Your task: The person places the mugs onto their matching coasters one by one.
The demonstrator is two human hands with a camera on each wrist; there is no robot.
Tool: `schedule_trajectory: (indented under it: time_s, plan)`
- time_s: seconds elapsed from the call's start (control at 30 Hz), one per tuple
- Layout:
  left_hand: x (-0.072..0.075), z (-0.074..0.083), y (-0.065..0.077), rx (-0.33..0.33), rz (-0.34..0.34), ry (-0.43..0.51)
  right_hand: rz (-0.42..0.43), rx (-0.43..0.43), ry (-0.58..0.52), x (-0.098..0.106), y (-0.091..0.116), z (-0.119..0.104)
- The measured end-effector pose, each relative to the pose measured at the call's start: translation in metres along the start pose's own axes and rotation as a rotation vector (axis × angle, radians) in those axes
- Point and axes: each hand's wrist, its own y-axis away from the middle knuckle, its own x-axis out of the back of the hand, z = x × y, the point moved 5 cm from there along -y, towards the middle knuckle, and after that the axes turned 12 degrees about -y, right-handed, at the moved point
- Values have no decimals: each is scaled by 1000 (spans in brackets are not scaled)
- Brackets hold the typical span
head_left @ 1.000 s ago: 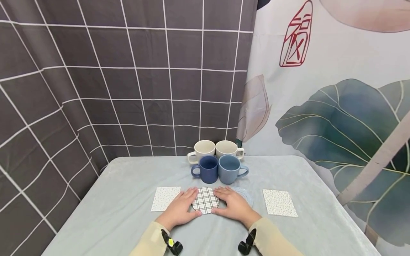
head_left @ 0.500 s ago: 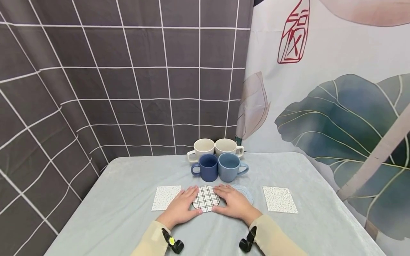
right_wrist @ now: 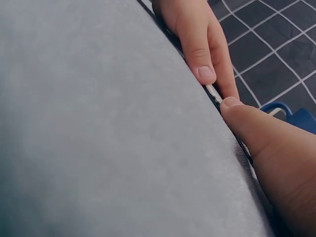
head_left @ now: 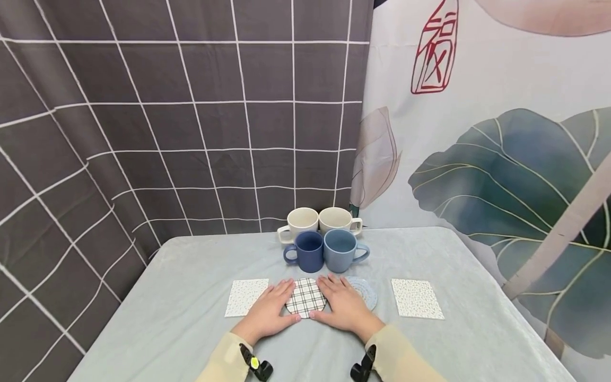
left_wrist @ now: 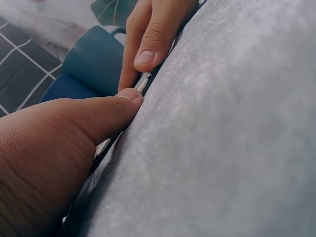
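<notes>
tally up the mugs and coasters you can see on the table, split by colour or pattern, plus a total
Cream mugs: 2
Dark blue mug: 1
Light blue mug: 1
Plaid coaster: 1
Square speckled coasters: 2
Pale blue coaster, partly covered: 1
Total: 8

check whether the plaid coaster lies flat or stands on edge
Flat: the plaid coaster shows its face upward on the table, between left hand and right hand.

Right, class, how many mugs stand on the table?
4: back left, a cream mug; back right, another cream mug; front left, a dark blue mug; front right, a light blue mug.
</notes>
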Motion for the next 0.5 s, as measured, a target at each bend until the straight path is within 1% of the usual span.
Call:
schedule_trajectory:
  time_s: [0.13, 0.27, 0.4, 0.5]
  plan:
    - [1, -1, -1, 7, 1, 34, 24, 20, -2, 1, 0, 0]
    - [7, -4, 0, 28, 5, 119, 13, 24, -9, 0, 0, 0]
    - [24, -9, -5, 103, 35, 229, 5, 8, -15, -2, 0, 1]
    - [39, -14, -15, 184, 87, 313, 4, -1, -11, -2, 1, 1]
